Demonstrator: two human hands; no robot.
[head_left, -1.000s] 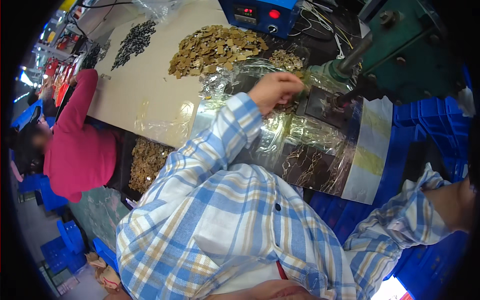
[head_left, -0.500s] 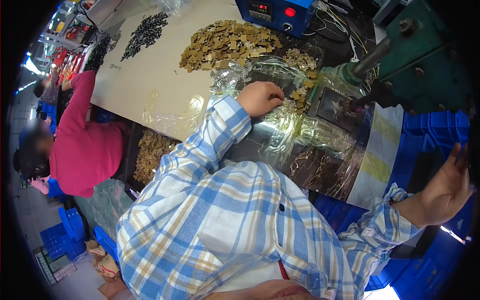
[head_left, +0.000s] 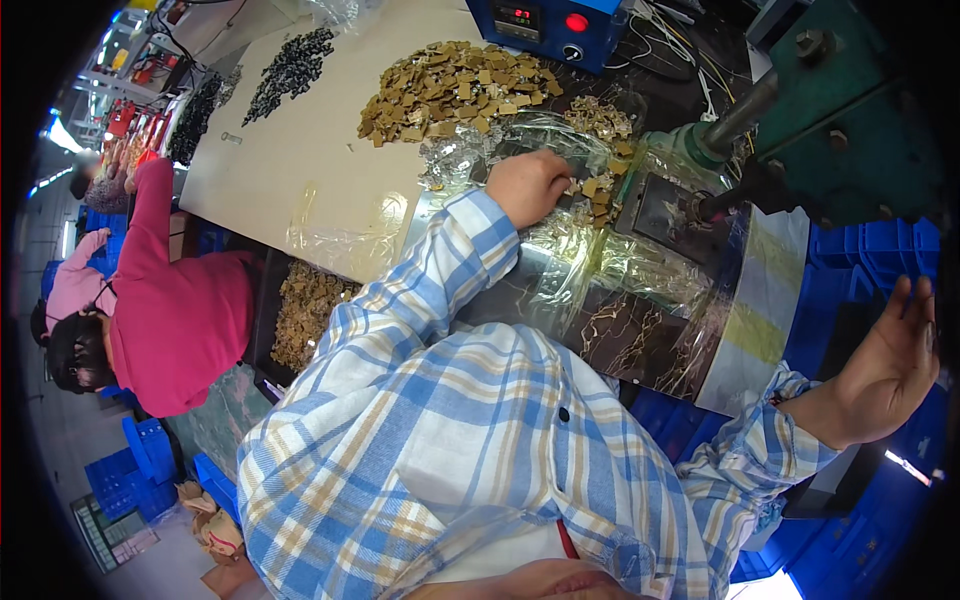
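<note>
My left hand [head_left: 530, 185] reaches out in a blue plaid sleeve and rests on crinkled clear plastic film [head_left: 620, 270]. Its fingers are curled down onto small brass pieces [head_left: 600, 190], pinching one just left of the dark die plate [head_left: 670, 215] of a green press [head_left: 850, 110]. My right hand [head_left: 885, 370] is held out far to the right, low beside the press. Its palm shows, its fingers are spread, and it holds nothing.
A large heap of brass pieces [head_left: 450, 90] and black parts [head_left: 290, 60] lie on the pale tabletop [head_left: 300, 170]. A blue control box [head_left: 545, 25] stands behind. A person in a pink top [head_left: 180, 310] sits at left beside a bin of brass parts [head_left: 305, 310]. Blue crates [head_left: 870, 250] stand at right.
My left hand came down from the die area to the loose brass pieces. My right hand rose and swung out with its fingers spread. The view shifted slightly.
</note>
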